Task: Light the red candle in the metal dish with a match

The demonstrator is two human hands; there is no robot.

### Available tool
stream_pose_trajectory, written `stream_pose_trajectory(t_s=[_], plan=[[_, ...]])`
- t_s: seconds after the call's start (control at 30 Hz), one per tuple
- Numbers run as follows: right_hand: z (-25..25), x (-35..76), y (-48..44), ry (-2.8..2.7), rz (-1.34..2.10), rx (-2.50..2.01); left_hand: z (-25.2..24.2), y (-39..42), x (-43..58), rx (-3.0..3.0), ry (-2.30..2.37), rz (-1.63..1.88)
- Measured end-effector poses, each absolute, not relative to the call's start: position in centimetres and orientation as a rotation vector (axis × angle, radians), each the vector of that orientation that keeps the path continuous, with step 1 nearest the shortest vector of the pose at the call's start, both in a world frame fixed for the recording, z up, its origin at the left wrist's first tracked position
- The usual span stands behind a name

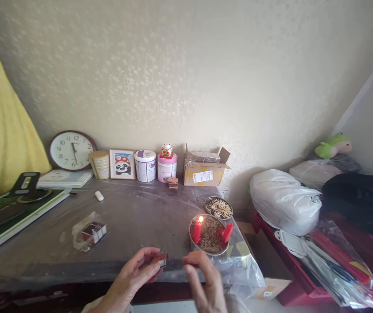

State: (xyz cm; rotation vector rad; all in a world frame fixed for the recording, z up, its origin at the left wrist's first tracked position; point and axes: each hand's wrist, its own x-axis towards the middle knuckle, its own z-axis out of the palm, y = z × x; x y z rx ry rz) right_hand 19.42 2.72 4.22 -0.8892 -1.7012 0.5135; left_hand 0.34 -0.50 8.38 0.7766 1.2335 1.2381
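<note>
My left hand [134, 274] grips a small matchbox [162, 260] between thumb and fingers at the table's front edge. To its right, my right hand [208, 278] has thumb and forefinger brought together in a pinch; whatever may be between them is too small to make out. Just beyond the right hand sits a round metal dish [191, 244] with a dark, crumbly layer in it. A lit red candle [197, 232] stands upright at the dish's left, and a red candle [227, 233] with no visible flame leans at its right.
Behind the dish lies a plate with many matchsticks [219, 208]. A plastic-wrapped pack of matchboxes [94, 233] is at left, near a white oval object [99, 196]. Tubs, a clock [73, 150] and an open carton [202, 177] line the wall. Bags [284, 200] sit right.
</note>
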Motion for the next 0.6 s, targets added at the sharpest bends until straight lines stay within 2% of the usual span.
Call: stream_pose_trajectory(t_s=[0.17,0.43,0.6], plan=[[1.3,14.7,3.2,-1.802,0.647,-0.792,8.7,-1.4,0.1,0.851,1.251,1.235],[-1.5,14.8,3.5,-1.656,0.901,-0.757,3.9,0.3,-0.5,0.978,1.159,1.244],[-3.3,14.8,3.6,-1.529,1.117,-0.711,3.4,0.3,-0.5,0.991,1.091,1.178]])
